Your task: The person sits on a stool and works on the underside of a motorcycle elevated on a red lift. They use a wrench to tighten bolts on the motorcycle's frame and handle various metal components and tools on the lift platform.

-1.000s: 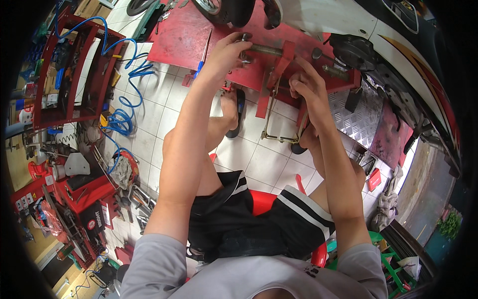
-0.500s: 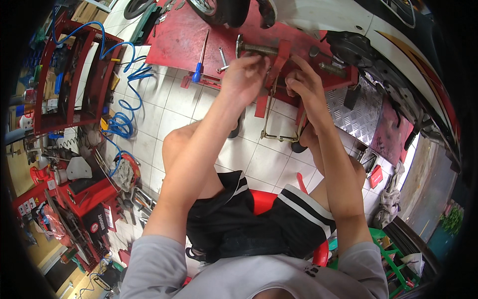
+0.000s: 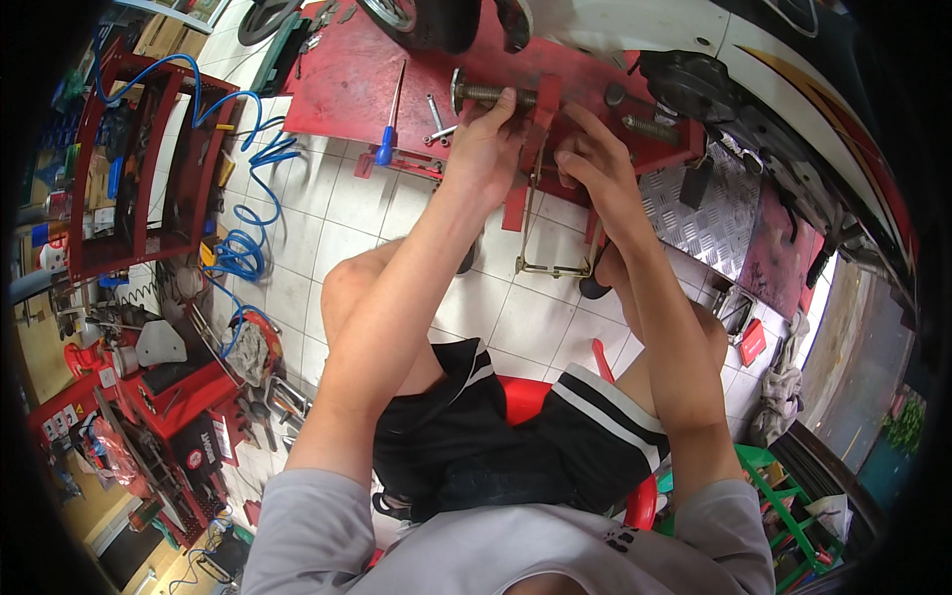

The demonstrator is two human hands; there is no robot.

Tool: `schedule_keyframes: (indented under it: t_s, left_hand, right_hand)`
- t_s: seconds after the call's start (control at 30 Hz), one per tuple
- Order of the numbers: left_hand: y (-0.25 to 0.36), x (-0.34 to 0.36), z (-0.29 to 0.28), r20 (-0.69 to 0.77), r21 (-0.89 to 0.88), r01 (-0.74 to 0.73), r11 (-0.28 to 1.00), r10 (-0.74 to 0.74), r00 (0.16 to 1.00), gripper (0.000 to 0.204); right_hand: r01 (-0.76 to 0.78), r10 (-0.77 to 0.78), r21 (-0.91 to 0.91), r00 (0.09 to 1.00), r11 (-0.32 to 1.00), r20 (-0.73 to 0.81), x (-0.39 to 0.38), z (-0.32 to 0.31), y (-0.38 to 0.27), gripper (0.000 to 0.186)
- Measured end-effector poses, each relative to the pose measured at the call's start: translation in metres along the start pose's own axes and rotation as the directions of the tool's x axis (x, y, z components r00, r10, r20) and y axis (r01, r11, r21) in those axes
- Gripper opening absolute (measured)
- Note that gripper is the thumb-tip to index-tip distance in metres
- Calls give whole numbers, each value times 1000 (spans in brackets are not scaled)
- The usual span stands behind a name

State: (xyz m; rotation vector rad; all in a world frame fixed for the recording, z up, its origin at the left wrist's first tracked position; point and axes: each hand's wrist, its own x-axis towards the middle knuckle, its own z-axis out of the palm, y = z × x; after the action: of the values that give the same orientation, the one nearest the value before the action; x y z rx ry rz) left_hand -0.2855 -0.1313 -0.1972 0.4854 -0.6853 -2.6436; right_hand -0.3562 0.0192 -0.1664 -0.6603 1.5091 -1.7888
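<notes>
My left hand (image 3: 481,154) is closed around the threaded rod (image 3: 476,92), just left of a red upright bracket (image 3: 545,94), with my thumb on the rod; a round metal plate caps the rod's left end. My right hand (image 3: 600,164) is at the bracket's right side, index finger reaching forward and other fingers curled; what they hold is hidden. A thin brass-coloured metal frame (image 3: 550,271) hangs below the bracket. On the red platform (image 3: 327,79), a blue-handled screwdriver (image 3: 385,144) and two wrenches (image 3: 433,114) lie to the left of my left hand.
A motorbike's white body (image 3: 684,30) overhangs the platform, with a diamond plate (image 3: 684,223) at the right. A red wheeled rack (image 3: 144,154), coiled blue hose (image 3: 238,248) and red tool cabinet (image 3: 169,392) stand left. Under me is a red stool (image 3: 521,402).
My left hand has left the rod's end and moved right along it toward the bracket, uncovering the end plate and wrenches. My right hand has barely moved. The view has shifted slightly.
</notes>
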Motion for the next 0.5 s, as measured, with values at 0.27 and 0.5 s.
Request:
schedule_keyframes:
  t_s: [0.27,0.5]
  left_hand:
    - [12,-5,13,-87,75,-4,997,10,996,22]
    - [9,-7,22,-74,51,-58,997,62,995,24]
  right_hand:
    - [20,-20,-5,1000,1000,22,2,5,1,58]
    - [-3,3,-13,1000,1000,3,1,5,2,59]
